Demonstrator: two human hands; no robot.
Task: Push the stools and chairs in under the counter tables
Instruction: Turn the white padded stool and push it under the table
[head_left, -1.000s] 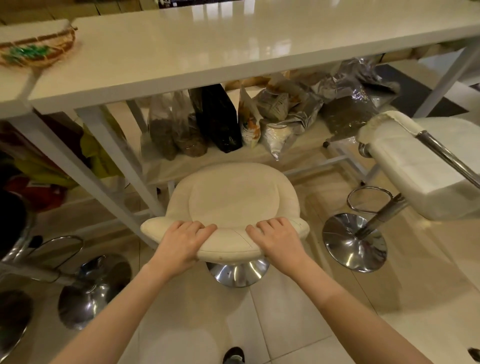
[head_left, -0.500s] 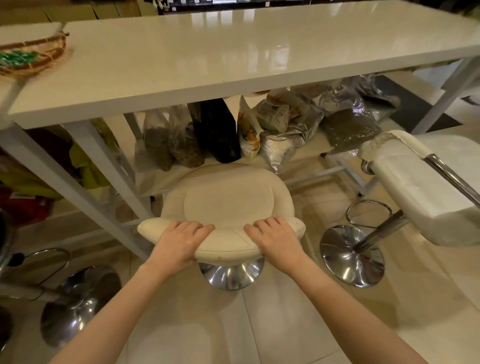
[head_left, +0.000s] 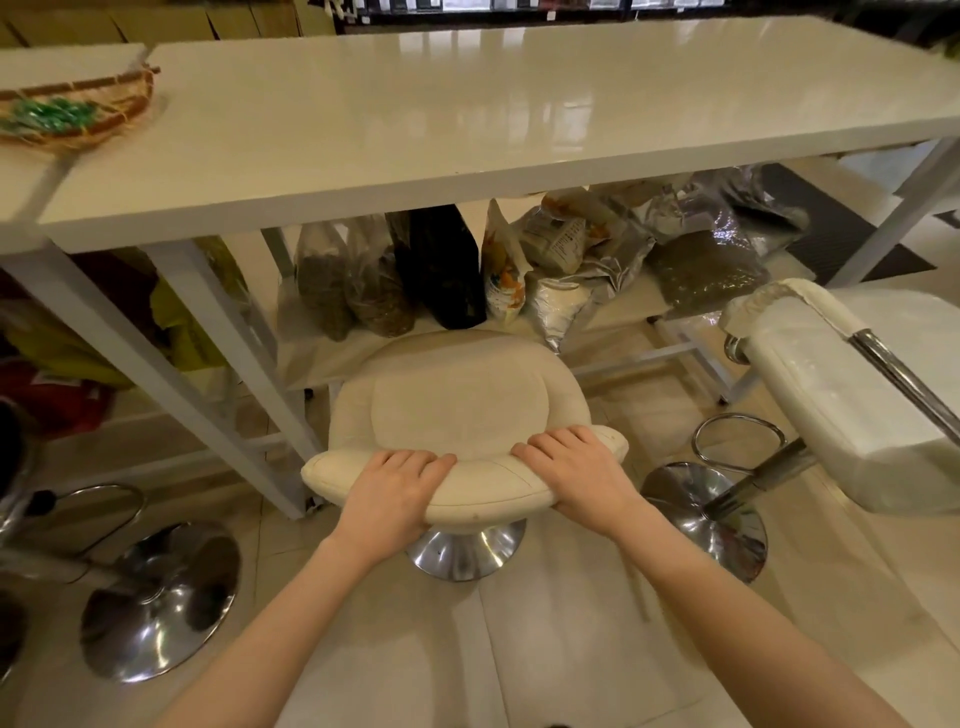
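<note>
the stool (head_left: 462, 410) has slid a little closer to the table (head_left: 467, 119); its front now sits right by the low shelf with the bags (head_left: 441, 270). i think it is almost tucked in, though its back rim is still out past the table's edge. the left hand (head_left: 389, 499) and right hand (head_left: 576, 473) still grip the stool's back rim, fingers curled over the top. before, the bags were further from the seat. another stool (head_left: 852, 395) waits to the right of the table, still out.
</note>
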